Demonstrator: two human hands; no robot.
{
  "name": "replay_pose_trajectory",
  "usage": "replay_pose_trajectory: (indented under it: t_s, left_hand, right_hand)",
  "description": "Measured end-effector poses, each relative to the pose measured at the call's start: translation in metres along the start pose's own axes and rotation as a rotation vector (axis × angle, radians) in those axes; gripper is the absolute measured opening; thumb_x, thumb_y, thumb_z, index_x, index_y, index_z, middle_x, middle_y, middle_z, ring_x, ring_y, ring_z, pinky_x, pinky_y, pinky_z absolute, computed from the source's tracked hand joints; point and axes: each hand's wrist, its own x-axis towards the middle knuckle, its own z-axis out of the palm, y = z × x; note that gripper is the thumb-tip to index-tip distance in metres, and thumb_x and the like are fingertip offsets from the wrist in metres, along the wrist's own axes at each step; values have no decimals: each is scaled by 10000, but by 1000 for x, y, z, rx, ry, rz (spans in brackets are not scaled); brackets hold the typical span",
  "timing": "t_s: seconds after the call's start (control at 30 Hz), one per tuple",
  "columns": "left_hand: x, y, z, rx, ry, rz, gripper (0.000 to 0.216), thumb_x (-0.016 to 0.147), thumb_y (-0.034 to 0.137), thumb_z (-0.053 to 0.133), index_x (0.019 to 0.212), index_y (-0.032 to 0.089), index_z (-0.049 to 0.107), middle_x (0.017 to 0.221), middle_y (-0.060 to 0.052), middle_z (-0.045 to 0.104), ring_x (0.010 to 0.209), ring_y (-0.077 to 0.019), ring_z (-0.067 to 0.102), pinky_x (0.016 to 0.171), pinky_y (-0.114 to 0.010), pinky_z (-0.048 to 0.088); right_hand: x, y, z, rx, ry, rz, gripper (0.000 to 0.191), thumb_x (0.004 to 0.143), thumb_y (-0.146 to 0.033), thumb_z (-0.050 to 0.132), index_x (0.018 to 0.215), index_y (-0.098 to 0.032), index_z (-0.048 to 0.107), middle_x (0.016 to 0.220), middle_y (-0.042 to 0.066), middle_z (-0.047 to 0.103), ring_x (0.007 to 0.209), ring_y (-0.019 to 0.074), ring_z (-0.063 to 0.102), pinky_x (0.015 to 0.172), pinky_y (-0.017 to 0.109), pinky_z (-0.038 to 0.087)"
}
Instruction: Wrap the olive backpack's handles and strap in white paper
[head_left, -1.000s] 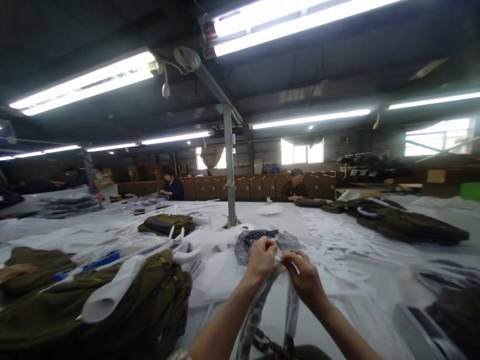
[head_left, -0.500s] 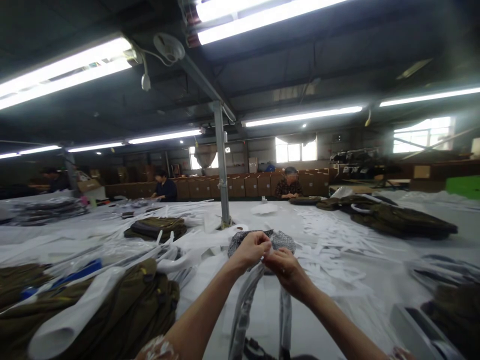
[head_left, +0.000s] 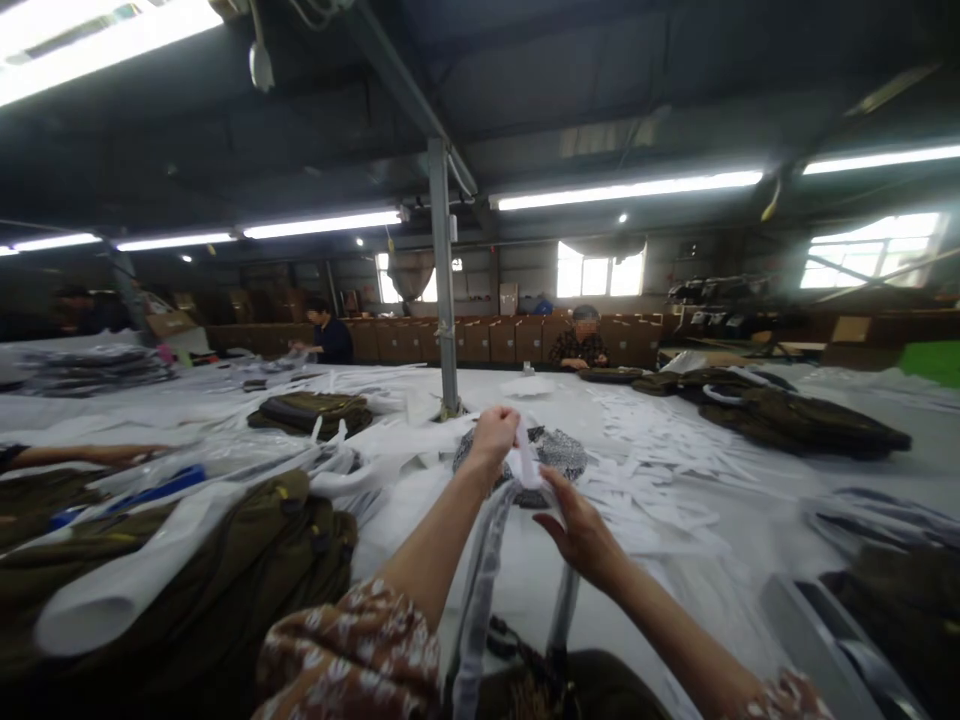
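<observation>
My left hand [head_left: 495,438] is closed, pinching the upper end of a white strip [head_left: 526,460] of thin paper or foam. My right hand [head_left: 581,525] is just below and to the right, thumb and fingers apart; its fingertips are at the strip's lower end, and I cannot tell if they touch it. Beneath them rises a plastic-wrapped strap [head_left: 482,590] of a dark olive bag [head_left: 592,690], which lies at the bottom edge. A second wrapped strap [head_left: 564,605] runs under my right hand. Behind my hands sits a black-and-white speckled bundle [head_left: 562,455].
Olive bags [head_left: 255,540] with a rolled white sheet [head_left: 97,610] are stacked at left, where another person's arm [head_left: 90,455] reaches in. Loose white strips [head_left: 660,460] cover the table at right. A metal post [head_left: 444,290] stands ahead. A grey box [head_left: 814,650] sits at lower right.
My hands were together; now the left has lifted up with the white strip and the right has opened and dropped lower. The view has tilted down. Another person's arm has appeared at left.
</observation>
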Motion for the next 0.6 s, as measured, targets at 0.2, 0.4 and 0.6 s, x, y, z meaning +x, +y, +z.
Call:
replay_pose_trajectory:
  t_s: [0.2,0.4,0.6]
  left_hand:
    - [-5,-8,-35,49,-61,-66,119,855,276,455,877,170,503,748,25,550,616,-58,533,579,-191,416]
    - [-102,-71,-124,259,-73,-311,353,767,481,529,916,163,563,771,-24,590,712,-134,537,615,-247,400]
    - [-236,-135,-191,286,111,-597,536,714,646,461,945,169,542,780,-29,594,716,-153,564,592,-246,415]
  right_hand:
    - [-74,32,11,-113,-246,498,799,807,-432,486,1420,-145,64,1346,192,407,1111,284,523,933,436,408]
    - [-156,49,1,-138,-570,721,659,812,-551,396,1287,-94,419,974,148,675,932,287,621,834,372,451]
    - [-164,43,0,-185,-628,729,426,824,-548,387,882,-211,640,898,102,694,878,286,622,778,361,431]
